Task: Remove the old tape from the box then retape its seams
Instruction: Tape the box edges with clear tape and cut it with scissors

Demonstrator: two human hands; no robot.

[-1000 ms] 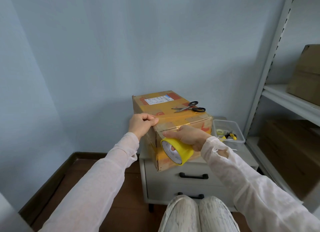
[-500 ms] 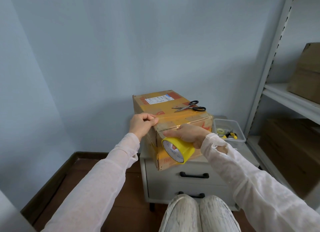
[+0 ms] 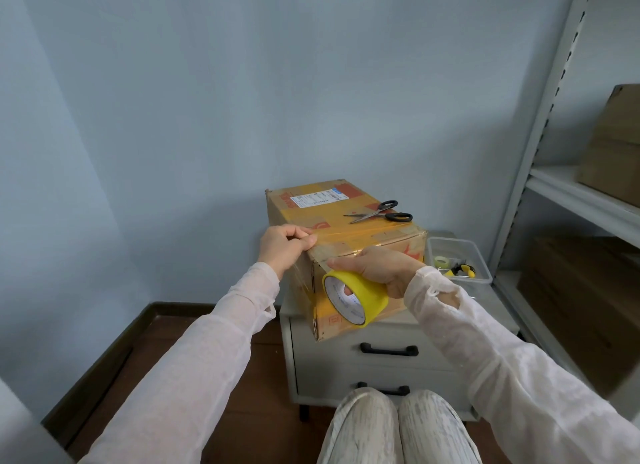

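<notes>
Knees [image 3: 398, 429] at the bottom edge; both arms reach forward in pale sleeves.

Cabinet [image 3: 381, 370] stands just ahead on a wood floor. It has two drawers with black handles.

Box [image 3: 346, 228] sits on the cabinet top, turned at an angle, its near corner jutting past the front edge.

Right hand [image 3: 381, 268] grips the roll [image 3: 356, 301] of yellow tape against the box's near face. Fingers are wrapped over the roll's rim, one fingertip shows through the core, and the thumb lies flat along the top near edge.

Left hand [image 3: 284, 249] is at the box's near top left corner, fingers curled, thumb tip against forefinger on the edge. Cannot tell whether it pinches the tape there or only presses it.

A glossy band [image 3: 363, 237] of tape crosses the box top between the hands.

Scissors [image 3: 379, 212] lie on the box top beyond the hands, black handles to the right. Label [image 3: 317, 197] sits at the far end.

Tub [image 3: 450, 241], clear, is on the cabinet just right of the box. It holds a small pale roll [image 3: 441, 261] and a yellow-black tool [image 3: 462, 269].

Rack [image 3: 554, 193] at far right carries brown cartons [image 3: 613, 145].
</notes>
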